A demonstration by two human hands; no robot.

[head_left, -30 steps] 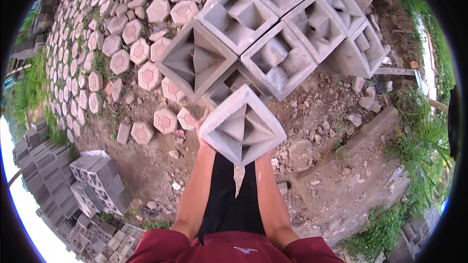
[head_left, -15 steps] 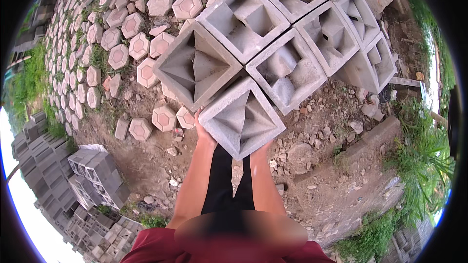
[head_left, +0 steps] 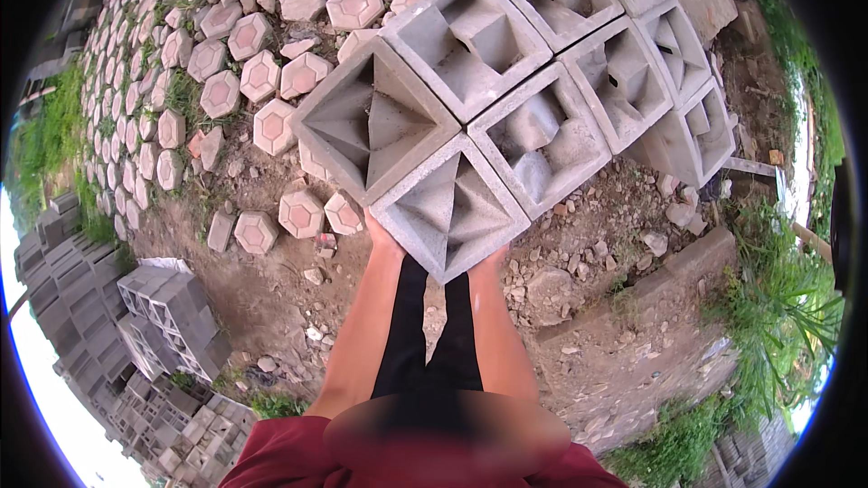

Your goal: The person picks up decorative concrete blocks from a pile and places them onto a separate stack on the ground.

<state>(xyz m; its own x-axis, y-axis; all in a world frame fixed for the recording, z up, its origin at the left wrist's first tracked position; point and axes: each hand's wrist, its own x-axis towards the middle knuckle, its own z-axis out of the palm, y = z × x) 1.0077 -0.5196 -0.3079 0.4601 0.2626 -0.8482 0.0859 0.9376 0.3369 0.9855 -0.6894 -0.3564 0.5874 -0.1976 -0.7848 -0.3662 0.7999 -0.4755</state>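
At centre frame a grey concrete vent block (head_left: 449, 206) sits gripped at its near corner edges by the left hand (head_left: 381, 233) and right hand (head_left: 493, 259), fingers clamped on its sides. It touches the laid blocks (head_left: 506, 63) running to the upper right, seemingly almost seated; release remains. Hexagonal pavers (head_left: 226, 90) fill the upper left.

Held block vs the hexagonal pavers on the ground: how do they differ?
The held block is square, grey and deeply recessed; the hexagonal pavers are six-sided, pinkish and flat-topped. The block looks far larger than any one paver. It is gripped at its near edges by the left hand and right hand, beside other grey blocks; the pavers lie loose on dirt.
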